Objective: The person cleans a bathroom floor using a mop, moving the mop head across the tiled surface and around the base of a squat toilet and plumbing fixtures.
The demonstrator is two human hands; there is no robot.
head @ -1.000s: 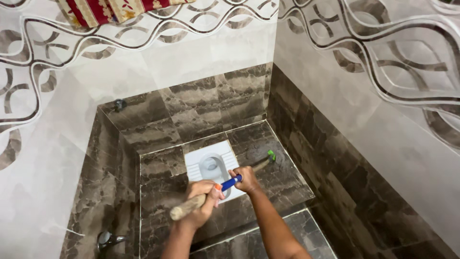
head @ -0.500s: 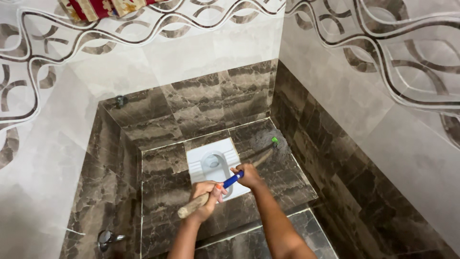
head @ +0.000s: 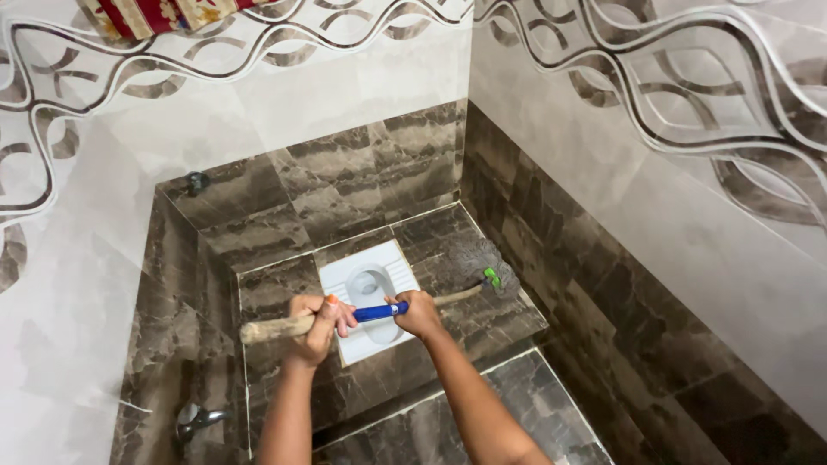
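Over the white squat pan [head: 366,297], both hands grip a long wooden broom handle [head: 276,326] lying nearly level. Left hand [head: 317,323] is closed round the bare wood, right hand [head: 417,312] round it just right of a blue sleeve [head: 376,312]. Its bristled head [head: 491,263], with a green fitting, rests on the brown marbled floor [head: 482,314] near the right wall. A red-and-cream striped cloth [head: 146,13] hangs far left, and a tap [head: 196,418] sits near left.

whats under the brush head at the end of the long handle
The brush head presses on the dark marble floor tile in the right corner, beside the white squat pan. The tile directly beneath the bristles is covered, so its state cannot be seen.
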